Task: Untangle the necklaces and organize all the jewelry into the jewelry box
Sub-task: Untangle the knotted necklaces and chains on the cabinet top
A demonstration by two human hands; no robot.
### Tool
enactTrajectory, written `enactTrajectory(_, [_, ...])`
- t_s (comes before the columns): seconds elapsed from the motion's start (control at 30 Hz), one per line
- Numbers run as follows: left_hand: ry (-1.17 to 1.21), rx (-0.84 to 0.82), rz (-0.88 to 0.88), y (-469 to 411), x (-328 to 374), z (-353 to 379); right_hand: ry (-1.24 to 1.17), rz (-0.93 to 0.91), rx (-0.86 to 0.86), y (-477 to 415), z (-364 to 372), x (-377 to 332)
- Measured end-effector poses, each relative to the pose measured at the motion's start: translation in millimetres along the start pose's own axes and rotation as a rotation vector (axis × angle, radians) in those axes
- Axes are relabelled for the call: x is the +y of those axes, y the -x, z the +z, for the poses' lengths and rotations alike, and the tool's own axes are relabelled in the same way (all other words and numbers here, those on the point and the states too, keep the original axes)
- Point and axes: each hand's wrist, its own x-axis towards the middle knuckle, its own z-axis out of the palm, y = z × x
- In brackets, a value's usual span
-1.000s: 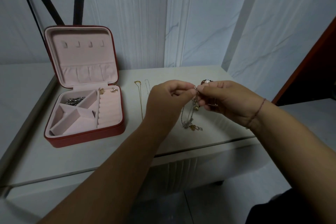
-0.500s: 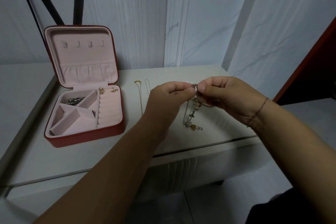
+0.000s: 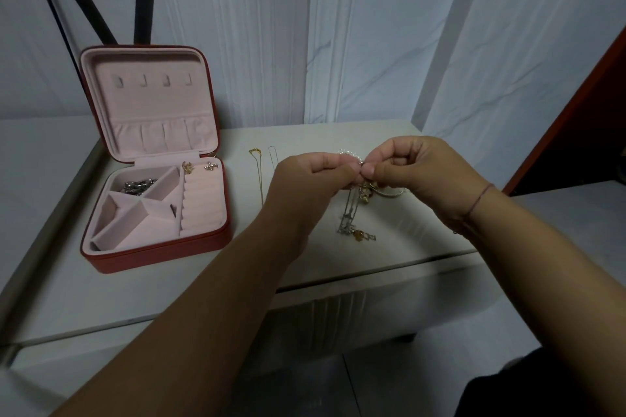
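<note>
A red jewelry box (image 3: pixel 155 256) with pink lining stands open at the left of the white table (image 3: pixel 399 247). Its back-left compartment holds a silver chain (image 3: pixel 137 187), and two small earrings (image 3: pixel 198 166) sit above the ring rolls. My left hand (image 3: pixel 306 184) and my right hand (image 3: pixel 420 171) meet fingertip to fingertip above the table, both pinching a tangled bunch of necklaces (image 3: pixel 355 217) that hangs down to the tabletop with charms at its lower end. A pearl piece (image 3: pixel 349 153) shows just behind my fingers. A thin gold necklace (image 3: pixel 259 176) and a silver chain (image 3: pixel 273 159) lie straight on the table.
The table's front edge runs just below the hanging charms, with a drop to the floor in front. A wall panel stands close behind the table. Black tripod legs (image 3: pixel 84 0) rise behind the box. A dark red door edge (image 3: pixel 576 105) is at the right.
Both hands have lifted slightly and shifted a little toward the back of the table with the tangled necklaces. The pearl piece now shows behind the fingers. The box has not moved.
</note>
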Motion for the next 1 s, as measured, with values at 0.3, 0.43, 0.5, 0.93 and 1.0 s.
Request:
enactTrajectory(0.3, [-0.039,0.010,0.030,-2.8,-3.1,3.2,-0.010,0.067,-0.080,-0.2,-0.5,0.3])
enactTrajectory(0.43, [-0.061,0.000,0.038,-2.7,-3.2,4.4,0.079,-0.081,0.043,-1.0,-1.3,0.9])
enactTrajectory(0.5, [-0.054,-0.008,0.041,-2.3,-3.0,5.0,0.168,-0.157,0.055,-1.3,-1.0,0.7])
enactTrajectory(0.93, [-0.207,0.066,0.172,-1.1,-0.7,1.2,0.416,-0.347,0.096,-2.4,2.7,-2.9])
enactTrajectory(1.0, [-0.221,0.062,0.177,-0.5,-0.5,0.8,0.405,-0.339,0.081,-2.9,3.3,-2.0])
